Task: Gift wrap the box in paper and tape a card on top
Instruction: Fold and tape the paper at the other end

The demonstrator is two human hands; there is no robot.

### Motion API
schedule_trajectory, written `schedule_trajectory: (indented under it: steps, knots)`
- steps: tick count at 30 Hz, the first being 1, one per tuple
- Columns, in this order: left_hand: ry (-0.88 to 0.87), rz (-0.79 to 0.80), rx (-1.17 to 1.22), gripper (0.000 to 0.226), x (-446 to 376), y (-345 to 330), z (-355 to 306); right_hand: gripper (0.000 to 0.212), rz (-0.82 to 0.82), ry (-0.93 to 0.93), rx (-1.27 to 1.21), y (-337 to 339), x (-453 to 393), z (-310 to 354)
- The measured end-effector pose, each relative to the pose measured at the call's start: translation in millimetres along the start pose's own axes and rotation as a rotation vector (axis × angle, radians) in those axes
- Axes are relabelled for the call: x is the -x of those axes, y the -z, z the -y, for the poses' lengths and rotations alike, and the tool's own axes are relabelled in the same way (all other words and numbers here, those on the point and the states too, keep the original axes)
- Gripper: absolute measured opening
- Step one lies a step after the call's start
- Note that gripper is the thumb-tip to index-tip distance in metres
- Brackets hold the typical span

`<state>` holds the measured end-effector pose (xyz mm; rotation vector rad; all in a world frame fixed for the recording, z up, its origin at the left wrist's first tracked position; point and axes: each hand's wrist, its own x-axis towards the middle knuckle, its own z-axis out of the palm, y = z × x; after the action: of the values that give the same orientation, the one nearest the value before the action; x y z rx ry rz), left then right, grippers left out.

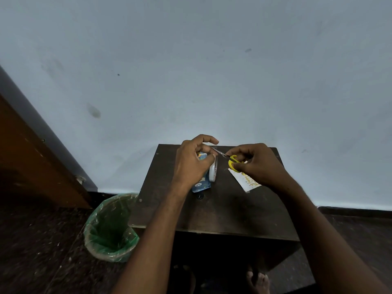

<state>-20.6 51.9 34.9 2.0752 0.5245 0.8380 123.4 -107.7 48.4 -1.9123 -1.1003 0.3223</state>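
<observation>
A box wrapped in blue patterned paper [200, 183] lies on the small dark table [222, 211], partly hidden under my left hand [192, 164]. That hand holds a white tape roll [213, 171] upright against the box, with a strip of tape pinched between its fingers. My right hand [256, 164] grips yellow-handled scissors [233, 162], whose blades point left at the strip near my left fingertips. A white card with yellow writing [246, 181] rests on the table under my right hand.
A bin lined with a green bag [110, 228] stands on the floor left of the table. A pale wall rises right behind the table. A brown wooden door [31, 158] is at far left. My bare foot [257, 281] shows below the table's front edge.
</observation>
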Motion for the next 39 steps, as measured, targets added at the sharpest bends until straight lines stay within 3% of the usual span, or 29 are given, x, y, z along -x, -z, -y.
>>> schedule_trajectory:
  steps: [8,13,15,19,22,25,27,29,31,33,37,39]
  knots:
    - [0.005,-0.008,0.015,0.046,0,-1,1,0.028,0.046,0.004,-0.033,2,3,1]
    - [0.004,-0.004,0.018,0.048,0,0,0,0.025,0.046,-0.175,-0.206,3,3,-7]
    - [0.011,-0.005,0.017,0.049,1,1,0,0.022,0.026,-0.235,-0.049,-1,2,-12]
    - [0.019,0.010,0.017,0.048,-1,0,0,0.024,0.116,-0.213,0.574,-27,2,-18]
    - [0.019,0.020,0.022,0.048,0,0,-1,0.031,0.164,-0.191,0.717,-39,3,-14]
    - [0.016,0.030,0.031,0.048,0,3,0,0.024,0.233,-0.123,0.772,-45,1,-6]
    - [0.010,0.044,0.035,0.047,0,3,2,0.018,0.202,-0.108,0.720,-46,1,-8]
    - [-0.001,0.071,0.052,0.045,-1,3,2,0.020,0.045,-0.115,0.576,-47,-2,-12]
    - [-0.017,0.107,0.086,0.043,-1,3,1,0.039,-0.141,-0.064,0.372,-45,-4,-12]
    - [-0.024,0.151,0.131,0.042,0,4,0,0.057,-0.171,0.037,0.178,-42,-6,-6]
    - [-0.009,0.161,0.178,0.047,2,5,-1,0.026,-0.116,0.082,0.075,-42,-6,-1]
    - [0.032,0.122,0.227,0.048,2,5,-2,0.025,-0.159,0.089,0.097,-44,-4,-3]
